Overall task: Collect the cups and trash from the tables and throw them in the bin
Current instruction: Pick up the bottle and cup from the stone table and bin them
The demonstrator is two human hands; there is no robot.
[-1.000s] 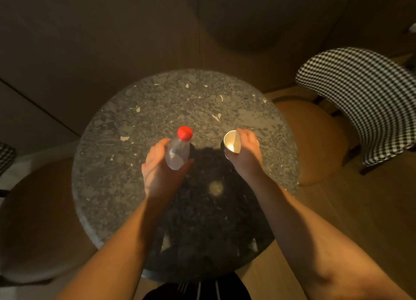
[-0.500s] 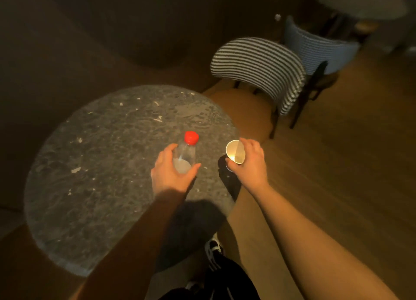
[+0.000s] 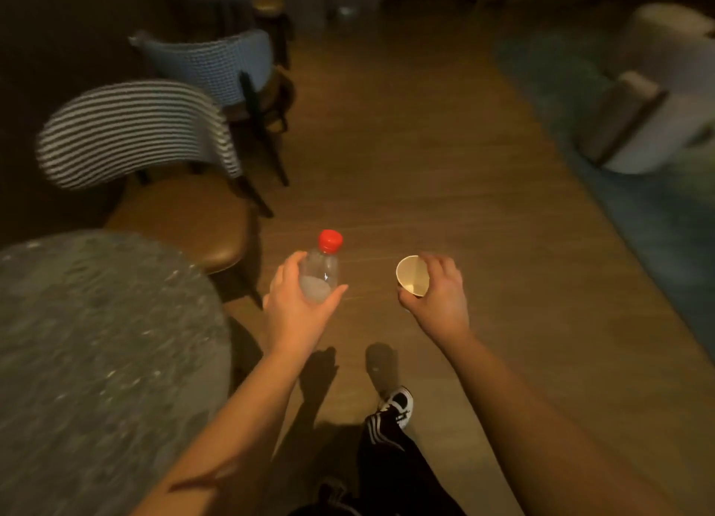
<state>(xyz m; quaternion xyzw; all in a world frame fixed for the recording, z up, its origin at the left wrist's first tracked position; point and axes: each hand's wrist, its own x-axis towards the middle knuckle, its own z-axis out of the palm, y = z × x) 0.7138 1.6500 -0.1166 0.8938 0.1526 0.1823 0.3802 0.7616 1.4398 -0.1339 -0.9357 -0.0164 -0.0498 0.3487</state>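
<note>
Left hand [image 3: 300,314] grips bottle [image 3: 320,275], right hand [image 3: 439,297] pinches cup [image 3: 413,275]; carry both upright to bin.

Clear glossy plastic bottle [image 3: 319,279], matt paper cup [image 3: 413,276], speckled stone tabletop [image 3: 96,353], wood-plank floor [image 3: 406,147].

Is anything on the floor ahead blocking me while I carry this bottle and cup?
Nothing visible does. The left hand holds the bottle, the right hand the paper cup; chairs stand left. No bin is visible.
</note>
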